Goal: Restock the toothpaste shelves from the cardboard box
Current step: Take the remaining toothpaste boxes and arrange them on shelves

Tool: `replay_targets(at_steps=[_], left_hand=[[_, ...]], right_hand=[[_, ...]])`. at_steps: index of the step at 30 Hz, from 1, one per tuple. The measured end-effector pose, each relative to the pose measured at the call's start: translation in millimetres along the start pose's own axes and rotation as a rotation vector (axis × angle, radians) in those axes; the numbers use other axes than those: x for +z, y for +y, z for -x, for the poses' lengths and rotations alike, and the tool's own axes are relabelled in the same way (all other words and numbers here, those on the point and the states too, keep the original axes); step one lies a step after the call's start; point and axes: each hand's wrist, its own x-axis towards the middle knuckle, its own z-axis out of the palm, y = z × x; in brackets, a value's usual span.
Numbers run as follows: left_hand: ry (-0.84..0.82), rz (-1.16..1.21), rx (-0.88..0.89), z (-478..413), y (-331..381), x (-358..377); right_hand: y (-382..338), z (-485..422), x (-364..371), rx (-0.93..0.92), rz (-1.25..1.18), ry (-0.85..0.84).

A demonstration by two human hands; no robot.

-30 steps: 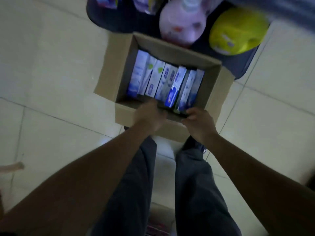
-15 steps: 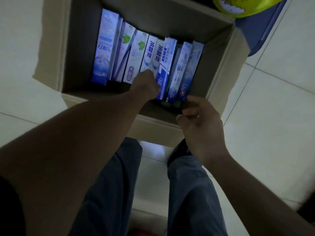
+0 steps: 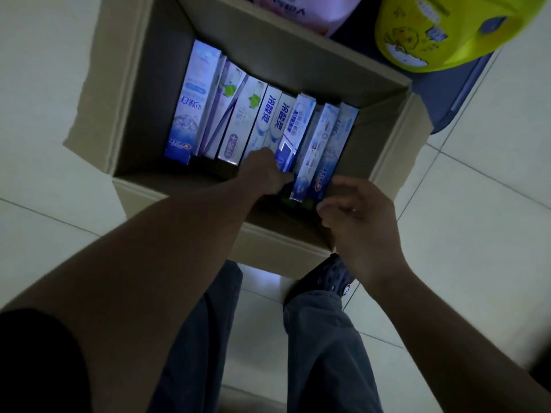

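Cardboard box point(image 3: 283, 64) on floor point(image 3: 477, 219); yellow tub point(image 3: 447, 28), pink bottle point(image 3: 313, 10) beyond.

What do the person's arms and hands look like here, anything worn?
Both forearms are bare to the wrist. The left hand and right hand wear no gloves, and no watch shows. A black short sleeve covers the left upper arm.

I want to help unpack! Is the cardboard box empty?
No, a row of toothpaste cartons stands on edge, side by side, inside the cardboard box.
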Motion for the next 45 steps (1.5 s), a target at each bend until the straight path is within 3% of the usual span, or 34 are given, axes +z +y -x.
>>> replay_targets(at_steps=[5, 8, 12, 15, 19, 24, 28, 32, 35, 41, 45], left_hand=[[0.025, -0.112, 0.022, 46.5, -19.8, -59.5], [0.098, -0.185, 0.179, 99.5, -27.4, -90.5], [0.095, -0.187, 0.415, 156.3, -17.8, -98.9], [0.083, -0.144, 0.489, 157.9, -11.3, -81.8], [-0.105, 0.337, 0.247, 108.5, -13.9, -61.1], [-0.009, 0.217, -0.021, 25.1, -14.9, -20.3], [-0.126, 0.372, -0.147, -11.5, -6.0, 14.0], [-0.106, 0.642, -0.244, -26.7, -1.5, 28.4], [-0.117, 0.672, -0.241, -25.3, -2.5, 25.4], [-0.016, 0.42, -0.26, -4.4, 14.2, 21.3], [0.167, 0.255, -0.021, 15.9, 29.1, 18.7]], right_hand=[[-19.0, -0.5, -10.3, -0.003, -0.027, 0.035], [-40.8, -4.2, -17.6, -0.018, -0.062, 0.065], [-60.6, -6.7, -28.1, -0.025, -0.175, -0.099], [-61.3, -5.2, -46.1, -0.05, -0.225, -0.057], [-47.1, 4.3, -71.0, -0.091, -0.309, 0.138], [-28.8, 14.6, -82.7, -0.165, -0.413, 0.338], [-15.4, 17.3, -79.3, -0.177, -0.489, 0.39], [-6.1, 17.7, -74.3, -0.148, -0.521, 0.388], [-6.5, 18.6, -71.4, -0.121, -0.548, 0.419], [-18.1, 19.4, -69.9, -0.151, -0.529, 0.472], [-23.9, 19.8, -69.2, -0.155, -0.528, 0.483]])
